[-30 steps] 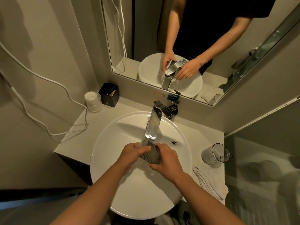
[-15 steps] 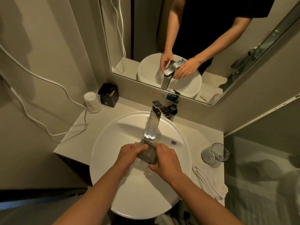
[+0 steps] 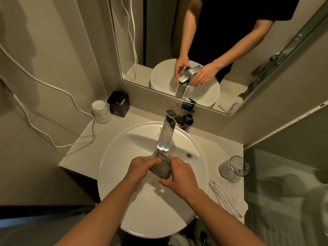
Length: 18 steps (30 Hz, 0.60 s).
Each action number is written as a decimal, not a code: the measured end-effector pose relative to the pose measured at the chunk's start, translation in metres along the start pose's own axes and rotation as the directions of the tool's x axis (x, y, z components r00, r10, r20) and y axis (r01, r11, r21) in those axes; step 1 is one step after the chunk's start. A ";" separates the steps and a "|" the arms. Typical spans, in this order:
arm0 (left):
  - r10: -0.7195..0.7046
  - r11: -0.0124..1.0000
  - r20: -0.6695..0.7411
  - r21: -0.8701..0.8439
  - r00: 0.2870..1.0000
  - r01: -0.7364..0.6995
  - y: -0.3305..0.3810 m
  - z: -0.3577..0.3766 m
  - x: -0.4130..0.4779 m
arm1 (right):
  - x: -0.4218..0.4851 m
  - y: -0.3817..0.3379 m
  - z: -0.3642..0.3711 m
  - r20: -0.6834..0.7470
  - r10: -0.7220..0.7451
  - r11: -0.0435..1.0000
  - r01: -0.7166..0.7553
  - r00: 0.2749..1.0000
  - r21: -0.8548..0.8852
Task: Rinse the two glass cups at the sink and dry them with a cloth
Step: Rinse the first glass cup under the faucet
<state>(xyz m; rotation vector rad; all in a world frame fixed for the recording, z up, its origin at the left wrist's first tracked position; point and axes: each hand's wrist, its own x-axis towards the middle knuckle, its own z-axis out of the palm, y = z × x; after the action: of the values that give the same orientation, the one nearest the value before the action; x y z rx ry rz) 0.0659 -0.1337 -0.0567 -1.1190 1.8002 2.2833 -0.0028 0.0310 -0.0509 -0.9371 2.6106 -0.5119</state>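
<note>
Both hands are on one ribbed glass cup [image 3: 160,170] right under the faucet [image 3: 165,137] spout, over the middle of the sink [image 3: 124,174]. The left hand [image 3: 140,166] wraps the cup's far side with the thumb pressed across the top, and the right hand [image 3: 179,174] cups the near side, fingers curled against the ribs. So each grip is closed around that glass, not spread. The cup is tipped on its side, and I can't quite tell which way the mouth faces.

If you ask me, this is the rinse step on cup one. To do it well I'd roll the cup slowly between the palms so the stream hits all the ribs, then turn the mouth up to fill and dump it. Wet ribbed glass gets slick, so keep it low over the basin and clear of the metal spout; a knock there could chip the rim.

Counting outward:
- glass cups: two. One in the hands, the second cup [image 3: 234,168] lying tilted on the counter [image 3: 113,128] to the right, well apart from the sink
- cloth [image 3: 229,197]: one, white, just in front of that second cup
- faucet: one
- black box [image 3: 118,103]: one, back left
- wrapped paper cups [image 3: 101,111]: one stack beside the box
- white cable [image 3: 53,89] along the wall
- small dark bottle [image 3: 189,119] behind the faucet
</note>
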 end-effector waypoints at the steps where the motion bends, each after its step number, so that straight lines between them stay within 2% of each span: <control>1: -0.009 1.000 -0.022 0.006 1.000 0.009 -0.001 0.002 0.000 | -0.001 -0.002 0.003 -0.014 0.013 1.000 -0.013 1.000 -0.015; 3: -0.023 0.999 -0.017 0.024 1.000 0.023 -0.004 0.003 0.002 | -0.001 -0.004 0.006 -0.025 0.045 0.999 -0.045 0.999 0.000; 6: -0.020 0.999 0.079 0.038 0.997 0.017 -0.002 -0.005 0.000 | 0.002 -0.001 0.004 0.019 0.097 0.984 -0.099 0.995 0.147; 10: 0.005 1.000 0.161 0.025 0.987 -0.009 -0.002 -0.017 -0.003 | 0.003 0.006 -0.002 0.098 0.037 0.966 -0.061 0.994 0.251; 13: 0.029 0.999 0.114 0.028 0.993 -0.032 -0.001 -0.014 -0.003 | 0.004 0.006 -0.004 0.081 0.035 0.965 -0.055 0.996 0.256; 18: 0.021 1.000 0.014 0.004 1.000 -0.021 -0.002 -0.004 -0.004 | 0.000 -0.002 0.001 -0.027 0.045 0.987 -0.040 0.999 0.157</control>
<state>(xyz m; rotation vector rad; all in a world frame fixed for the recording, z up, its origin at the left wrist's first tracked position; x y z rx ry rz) 0.0718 -0.1354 -0.0563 -1.0859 1.8200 2.2921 -0.0014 0.0296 -0.0510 -0.8274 2.5673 -0.7137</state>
